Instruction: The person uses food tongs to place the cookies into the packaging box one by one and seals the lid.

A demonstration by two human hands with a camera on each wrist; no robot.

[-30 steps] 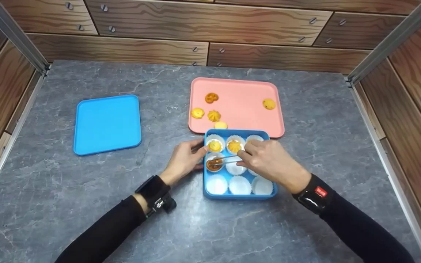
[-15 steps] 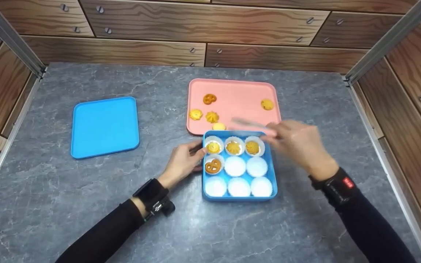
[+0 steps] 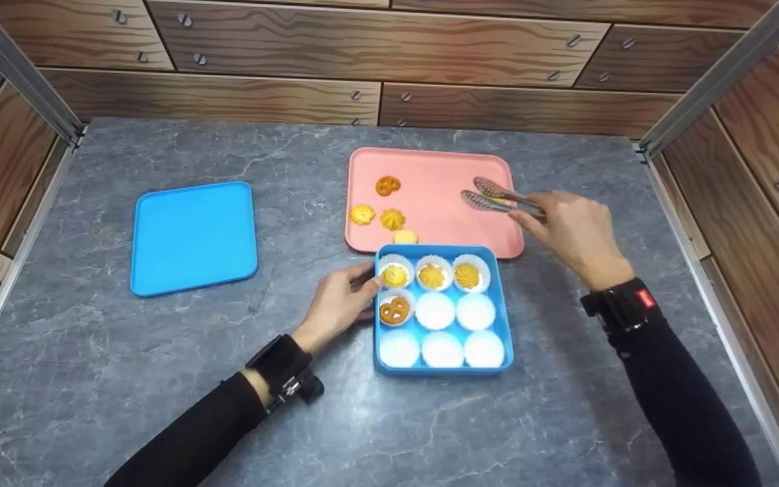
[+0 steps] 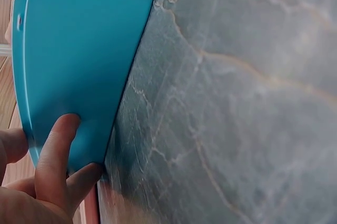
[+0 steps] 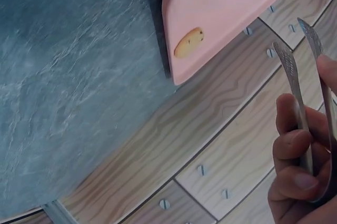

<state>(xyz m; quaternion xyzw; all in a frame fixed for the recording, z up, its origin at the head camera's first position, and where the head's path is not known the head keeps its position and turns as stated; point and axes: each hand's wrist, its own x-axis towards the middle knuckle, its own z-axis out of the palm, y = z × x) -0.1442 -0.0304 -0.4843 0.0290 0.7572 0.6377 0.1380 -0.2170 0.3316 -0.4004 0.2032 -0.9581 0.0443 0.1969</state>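
My right hand (image 3: 575, 233) holds metal tongs (image 3: 486, 201), their arms spread apart with nothing between the tips. In the head view they overlap a round chip cookie (image 5: 189, 42) at the right of the pink tray (image 3: 443, 169). At the near side, my left hand (image 3: 339, 304) grips the left wall of a blue box (image 3: 503, 325), thumb at the rim and fingers against the outside. White paper cups fill the box in rows. The back row's cups hold yellow cookies (image 3: 467, 275); a pretzel (image 3: 394, 310) lies in the middle row's left cup. The other cups hold nothing.
Another pretzel (image 3: 387, 185), two flower-shaped cookies (image 3: 393, 218) and a pale round cookie (image 3: 405, 237) lie on the tray's left part. A flat blue lid (image 3: 193, 238) lies at the left. Wood-patterned walls (image 3: 281, 44) border the grey table.
My right hand has left the box with the tongs, moving up and right over the pink tray. The pretzel stays in its cup. The tongs have spread open. My left hand stays at the box.
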